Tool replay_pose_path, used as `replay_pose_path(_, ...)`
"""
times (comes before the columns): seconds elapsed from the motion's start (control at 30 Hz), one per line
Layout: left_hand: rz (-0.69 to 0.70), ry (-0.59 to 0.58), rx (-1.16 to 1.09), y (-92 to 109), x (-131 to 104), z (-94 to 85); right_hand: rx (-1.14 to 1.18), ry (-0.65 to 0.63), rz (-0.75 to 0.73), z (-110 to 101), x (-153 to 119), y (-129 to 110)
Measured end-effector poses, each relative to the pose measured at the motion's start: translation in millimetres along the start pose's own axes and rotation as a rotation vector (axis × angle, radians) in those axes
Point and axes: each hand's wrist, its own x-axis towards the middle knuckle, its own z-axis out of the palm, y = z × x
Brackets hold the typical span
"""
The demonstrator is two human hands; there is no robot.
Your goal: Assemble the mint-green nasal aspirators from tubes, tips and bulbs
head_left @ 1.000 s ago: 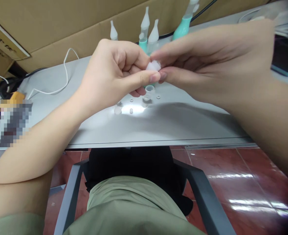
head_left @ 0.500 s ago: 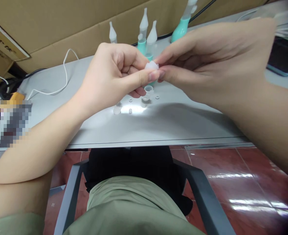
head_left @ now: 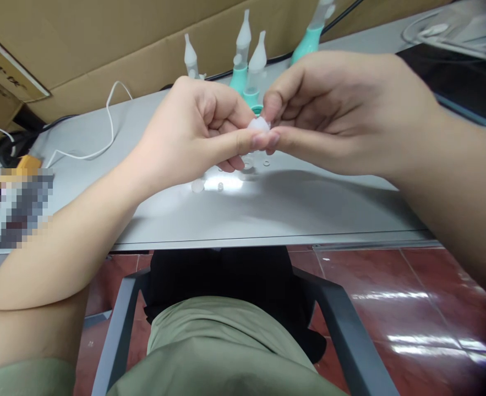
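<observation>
Toward 12 o'clock, left hand (head_left: 213,124) pinches white piece (head_left: 259,124), right hand (head_left: 345,110) pinches its 3 o'clock edge; two-sided hold presumably steadies it.

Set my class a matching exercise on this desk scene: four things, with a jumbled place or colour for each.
1. small white piece
2. white cable
3. floor
4. dark flat device

A. red
B. on the table, left of the left hand
C. at the fingertips of both hands
D. on the table, partly behind the right hand

Pairs: 1-C, 2-B, 3-A, 4-D
</observation>
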Motion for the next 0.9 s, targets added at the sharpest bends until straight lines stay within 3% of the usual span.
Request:
replay_pose_path(0.73, 0.008, -0.003, 0.004, 7, 0, 3.1, 0.103, 0.033, 0.071, -3, 3, -13)
replay_pose_path(0.9, 0.069, -0.007, -0.021, 4, -4, 2.4, 0.137, 0.035, 0.131, -8, 4, -14)
